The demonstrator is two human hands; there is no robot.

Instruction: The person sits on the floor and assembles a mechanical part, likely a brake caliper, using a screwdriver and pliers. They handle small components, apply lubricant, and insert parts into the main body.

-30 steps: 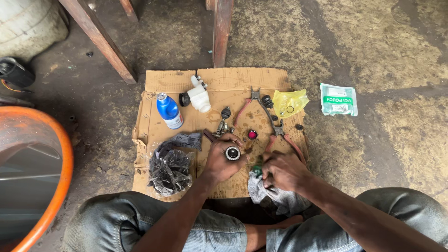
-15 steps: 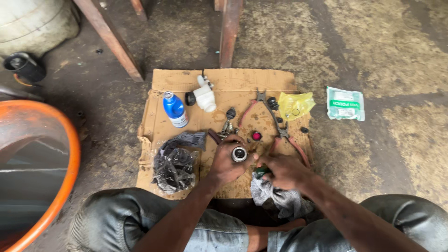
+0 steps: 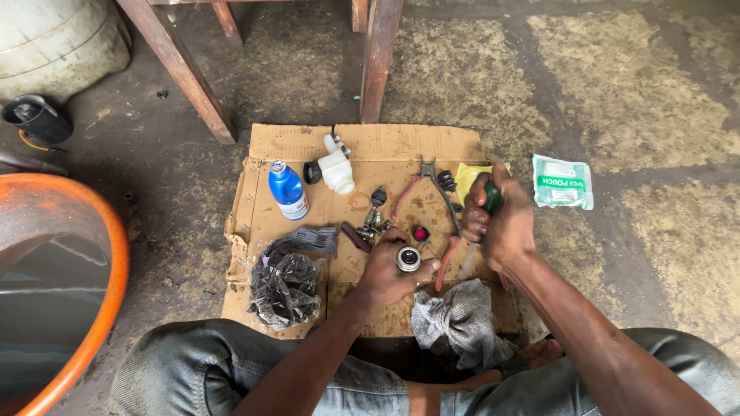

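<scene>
1. My left hand (image 3: 385,273) holds a small round metal part (image 3: 408,260), silver with a dark centre, low over the middle of the cardboard sheet (image 3: 370,146); my fingers are curled around it, pinching it.
2. My right hand (image 3: 497,223) is raised above the right side of the cardboard, fingers pressed together in a fist around a green-handled tool (image 3: 492,198).
3. Red-handled pliers (image 3: 420,196) lie on the cardboard between my two hands, beside a small red round piece (image 3: 420,233).
4. A grey rag (image 3: 461,320) lies at the near edge, just below my left hand.
5. Farther left: a clear bag of dark parts (image 3: 284,289), a blue bottle (image 3: 288,190) and a white plastic part (image 3: 337,169).
6. A yellow packet (image 3: 466,176) lies behind my right hand; a white-and-green pouch (image 3: 563,182) lies on the floor to the right.
</scene>
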